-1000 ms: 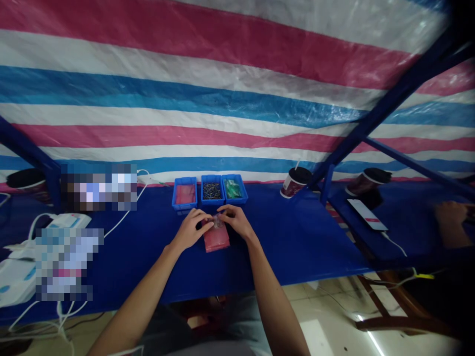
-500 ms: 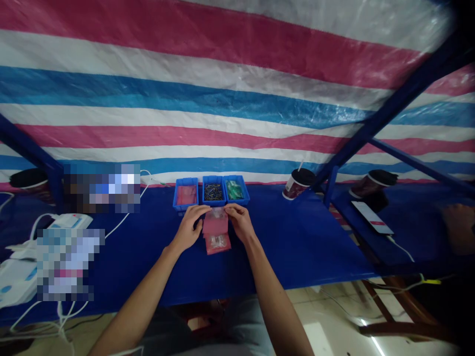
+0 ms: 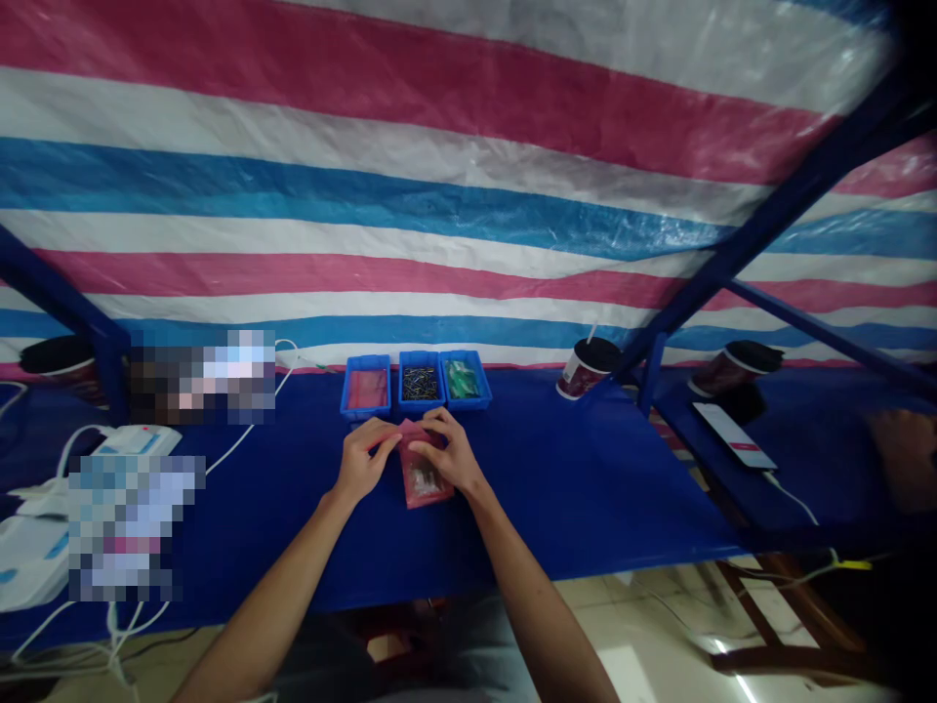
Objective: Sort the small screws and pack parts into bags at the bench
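Observation:
My left hand (image 3: 363, 459) pinches the left edge of a small pink plastic bag (image 3: 411, 431) between thumb and fingers. Its upper part is also gripped by my right hand (image 3: 452, 453), which covers some of it. Just below, another pink bag (image 3: 427, 484) with a clear packet showing in it lies on the blue table; where the two bags meet is hidden. Beyond my hands stand three blue bins: the left bin (image 3: 345, 398) holds pink bags, the middle bin (image 3: 422, 403) dark screws, and the right bin (image 3: 470, 403) green packets.
A lidded cup (image 3: 586, 369) with a straw stands back right, near a blue frame post (image 3: 654, 369). Another person's hand (image 3: 904, 444), a phone (image 3: 734, 435) and a second cup (image 3: 739, 366) are farther right. White power strips (image 3: 36, 552) and cables occupy the left side.
The upper pink bag has gone from lying flat to bunched or folded between my fingers. My right hand has moved left and closer to my left hand, over the lower bag.

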Demonstrator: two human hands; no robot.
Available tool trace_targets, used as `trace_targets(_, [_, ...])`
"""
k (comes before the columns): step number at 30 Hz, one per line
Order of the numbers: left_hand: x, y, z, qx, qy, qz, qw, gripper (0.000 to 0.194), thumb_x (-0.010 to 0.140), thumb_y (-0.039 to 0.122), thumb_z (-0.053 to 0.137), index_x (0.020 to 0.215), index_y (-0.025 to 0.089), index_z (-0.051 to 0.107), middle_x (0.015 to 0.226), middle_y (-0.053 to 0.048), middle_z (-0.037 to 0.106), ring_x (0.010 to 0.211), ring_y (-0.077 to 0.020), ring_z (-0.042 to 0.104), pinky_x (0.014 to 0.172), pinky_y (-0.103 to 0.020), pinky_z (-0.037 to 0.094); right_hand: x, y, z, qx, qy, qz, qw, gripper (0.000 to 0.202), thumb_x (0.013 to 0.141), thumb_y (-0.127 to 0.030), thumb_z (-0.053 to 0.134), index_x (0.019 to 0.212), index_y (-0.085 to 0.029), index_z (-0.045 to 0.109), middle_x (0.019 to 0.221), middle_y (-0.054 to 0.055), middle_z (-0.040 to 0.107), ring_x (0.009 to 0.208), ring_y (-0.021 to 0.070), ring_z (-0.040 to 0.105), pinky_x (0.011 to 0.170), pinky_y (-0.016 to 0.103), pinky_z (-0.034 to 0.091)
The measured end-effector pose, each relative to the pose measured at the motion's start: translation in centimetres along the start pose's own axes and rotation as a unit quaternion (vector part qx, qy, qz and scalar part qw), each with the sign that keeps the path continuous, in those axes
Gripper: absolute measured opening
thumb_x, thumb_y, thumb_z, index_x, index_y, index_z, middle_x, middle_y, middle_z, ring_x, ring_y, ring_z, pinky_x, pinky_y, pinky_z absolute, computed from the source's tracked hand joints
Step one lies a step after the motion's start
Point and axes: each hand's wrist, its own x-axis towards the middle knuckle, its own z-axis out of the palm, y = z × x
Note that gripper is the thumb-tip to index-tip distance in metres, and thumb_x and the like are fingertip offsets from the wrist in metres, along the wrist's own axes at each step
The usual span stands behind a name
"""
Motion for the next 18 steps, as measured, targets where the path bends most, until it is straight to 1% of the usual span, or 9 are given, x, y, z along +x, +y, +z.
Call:
trace_targets(2, [0.04,0.35,0.11,-0.002,-0.025,-0.002,1.000,0.015,0.092,0.028,0.063,0.097,0.020,0.075,0.092,-0.007,0.074,0.086,-0.0203,0.068,0.080,-0.035,0.054,-0.06,0.00,0.27,0.018,0.003,0.004,1.000,0.021,0.083,-0.041,0.075,0.087,-0.021,0.078,0.089,0.005,0.063,0.085,0.0182,0.058,0.078,0.031,0.046])
trace_targets(4, [0.10,0.65,0.24,0.001,-0.045,-0.015,0.999,0.016,0.090,0.031,0.066,0.098,0.020,0.076,0.095,-0.007,0.075,0.089,-0.0211,0.069,0.082,-0.035,0.054,-0.09,-0.08,0.31,0.040,0.008,0.021,0.999,0.023,0.084,-0.041,0.074,0.077,-0.019,0.076,0.084,0.005,0.064,0.078,0.0170,0.058,0.072,0.030,0.045])
trace_targets(7, [0.14,0.81,0.41,0.015,-0.056,-0.054,0.997,0.018,0.089,0.035,0.067,0.091,0.020,0.077,0.086,-0.006,0.075,0.079,-0.0205,0.069,0.077,-0.033,0.055,-0.05,-0.35,0.02,0.058,-0.007,0.046,0.997,0.026,0.082,-0.041,0.076,0.069,-0.018,0.074,0.082,0.004,0.064,0.075,0.0166,0.057,0.070,0.029,0.044])
trace_targets(9, [0.13,0.76,0.45,0.017,-0.065,-0.079,0.995,0.020,0.090,0.036,0.066,0.090,0.019,0.077,0.084,-0.006,0.076,0.077,-0.0208,0.069,0.076,-0.033,0.055,0.00,-0.57,-0.20,0.066,-0.027,0.059,0.996,0.026,0.082,-0.042,0.075,0.070,-0.019,0.074,0.082,0.004,0.064,0.077,0.0172,0.058,0.072,0.029,0.045])
trace_targets(10, [0.11,0.72,0.45,0.016,-0.072,-0.087,0.993,0.022,0.090,0.037,0.065,0.092,0.019,0.077,0.086,-0.006,0.076,0.078,-0.0213,0.070,0.076,-0.034,0.055,0.02,-0.67,-0.27,0.072,-0.035,0.066,0.995,0.025,0.082,-0.043,0.075,0.074,-0.019,0.075,0.083,0.004,0.064,0.078,0.0176,0.059,0.073,0.029,0.045])
trace_targets(12, [0.04,0.61,0.42,0.012,-0.089,-0.092,0.992,0.024,0.091,0.039,0.064,0.095,0.019,0.077,0.088,-0.007,0.076,0.079,-0.0221,0.070,0.074,-0.033,0.054,0.06,-0.85,-0.30,0.089,-0.045,0.081,0.992,0.024,0.081,-0.044,0.075,0.085,-0.020,0.076,0.085,0.004,0.065,0.079,0.0182,0.059,0.075,0.030,0.046])
trace_targets(14, [-0.07,0.52,0.39,0.008,-0.107,-0.089,0.990,0.026,0.092,0.040,0.062,0.097,0.019,0.077,0.089,-0.007,0.076,0.079,-0.0222,0.070,0.072,-0.032,0.054,0.08,-0.96,-0.22,0.102,-0.046,0.091,0.990,0.027,0.080,-0.045,0.075,0.090,-0.020,0.077,0.085,0.003,0.065,0.078,0.0179,0.059,0.074,0.029,0.046])
trace_targets(18, [-0.29,0.37,0.37,0.016,-0.125,-0.091,0.988,0.026,0.091,0.040,0.063,0.097,0.018,0.076,0.086,-0.006,0.076,0.075,-0.0205,0.069,0.070,-0.031,0.053,0.06,-0.88,-0.07,0.096,-0.037,0.086,0.991,0.024,0.082,-0.044,0.073,0.080,-0.020,0.078,0.078,0.003,0.061,0.073,0.0160,0.055,0.070,0.028,0.044])
